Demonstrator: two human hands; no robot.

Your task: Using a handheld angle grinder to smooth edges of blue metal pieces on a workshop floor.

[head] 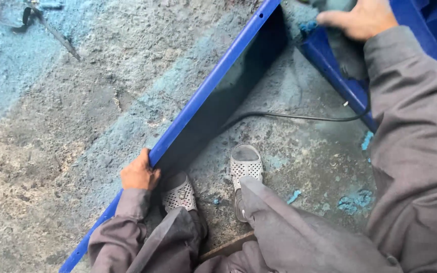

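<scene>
A long blue metal panel (213, 81) stands on edge and runs diagonally from the lower left to the top centre. My left hand (139, 173) grips its top rim near the lower end. My right hand (360, 19) is at the top right, closed over a dark tool that is mostly hidden, pressed against a second blue metal part (332, 68). A black cable (299, 117) runs from that tool across the floor. Both arms are in grey sleeves.
The concrete floor (51, 141) is rough and dusted with pale blue powder, with blue flakes (352, 202) at the right. My feet in white perforated shoes (245, 164) stand beside the panel. Scrap metal strips (31, 20) lie at the top left.
</scene>
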